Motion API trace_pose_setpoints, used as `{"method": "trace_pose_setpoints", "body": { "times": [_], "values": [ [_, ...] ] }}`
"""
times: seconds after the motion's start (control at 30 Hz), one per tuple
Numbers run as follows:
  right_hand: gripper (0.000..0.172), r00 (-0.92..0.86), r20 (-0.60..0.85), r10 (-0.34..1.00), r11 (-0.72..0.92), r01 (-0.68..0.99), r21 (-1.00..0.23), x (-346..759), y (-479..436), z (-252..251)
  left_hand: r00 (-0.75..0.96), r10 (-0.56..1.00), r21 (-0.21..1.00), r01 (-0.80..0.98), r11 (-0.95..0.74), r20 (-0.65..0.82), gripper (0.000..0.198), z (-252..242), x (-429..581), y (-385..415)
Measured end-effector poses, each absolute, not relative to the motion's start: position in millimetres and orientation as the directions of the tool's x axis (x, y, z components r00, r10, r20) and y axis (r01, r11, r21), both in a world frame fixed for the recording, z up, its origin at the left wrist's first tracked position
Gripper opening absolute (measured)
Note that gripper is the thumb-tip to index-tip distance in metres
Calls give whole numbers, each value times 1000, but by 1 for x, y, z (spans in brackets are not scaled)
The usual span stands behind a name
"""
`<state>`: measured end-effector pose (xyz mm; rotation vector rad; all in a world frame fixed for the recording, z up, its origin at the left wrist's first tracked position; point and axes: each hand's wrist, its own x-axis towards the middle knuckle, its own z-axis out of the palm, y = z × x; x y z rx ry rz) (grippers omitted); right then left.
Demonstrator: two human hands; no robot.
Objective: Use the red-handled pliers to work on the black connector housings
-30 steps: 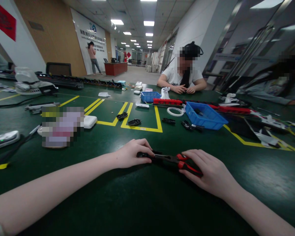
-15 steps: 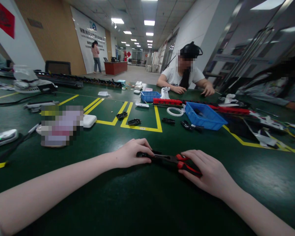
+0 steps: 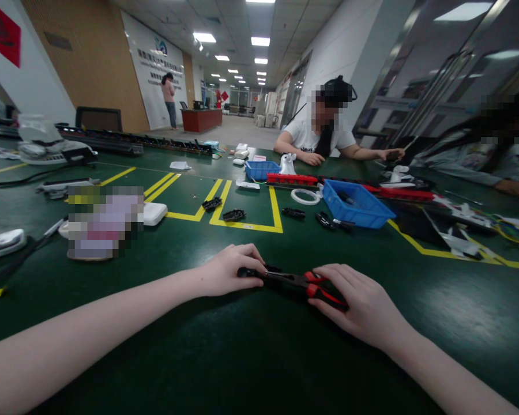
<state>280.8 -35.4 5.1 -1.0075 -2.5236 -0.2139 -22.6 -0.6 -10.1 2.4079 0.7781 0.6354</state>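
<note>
Near the middle of the green table (image 3: pixel 251 346), my left hand (image 3: pixel 231 271) pinches a small black part (image 3: pixel 247 272) between thumb and fingers. Red-handled pliers (image 3: pixel 292 279) are held in my right hand (image 3: pixel 354 297), with fingers around the red and black grips. The pliers' tips point left and meet the black part beside my left fingertips; the exact contact is too small to tell. Beyond my hands lie black pieces, one on a yellow tape line (image 3: pixel 211 203), another inside the taped area (image 3: pixel 234 215), and one further right (image 3: pixel 293 212).
A blue bin (image 3: pixel 358 210) stands at the right behind a black cable piece (image 3: pixel 326 221), near a white tape ring (image 3: pixel 305 196). At the left are a blurred-out phone (image 3: pixel 104 227) and a white case (image 3: pixel 154 213). A person (image 3: pixel 324 127) sits across the table.
The view has shifted slightly. My hands keep nearly the same hold on the part and pliers. Across the table, the person's hand has moved to the right and now holds a small dark thing.
</note>
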Motion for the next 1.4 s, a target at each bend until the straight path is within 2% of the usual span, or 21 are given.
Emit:
{"method": "trace_pose_setpoints", "body": {
  "times": [0.33,1.1,1.4],
  "values": [
    [34,-685,434,585,742,668,55,285,-34,6,722,637,613,381,-692,271,21,-10,-22,-1],
    [33,-665,432,609,738,675,0,280,-36,5,730,628,595,386,-705,270,21,-10,-22,0],
    [33,-676,446,587,743,669,36,284,-34,6,727,630,597,386,-703,272,22,-11,-22,-1]
  ]
}}
